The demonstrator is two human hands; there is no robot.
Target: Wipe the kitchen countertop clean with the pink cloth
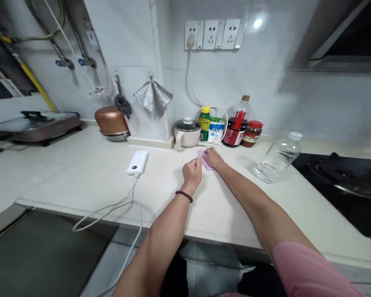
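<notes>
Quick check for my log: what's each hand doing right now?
Left hand: closed, fingers curled; can't tell if it grips the pink cloth.
Right hand: on the cloth, fingers bent; gripping or just pressing can't be told.

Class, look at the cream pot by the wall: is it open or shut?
Shut: the cream pot has its dark see-through lid on, white knob on top.

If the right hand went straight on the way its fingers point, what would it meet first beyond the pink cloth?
Probably the lidded cream pot, ahead and leftward of the right hand, though one view leaves depth unclear.
</notes>
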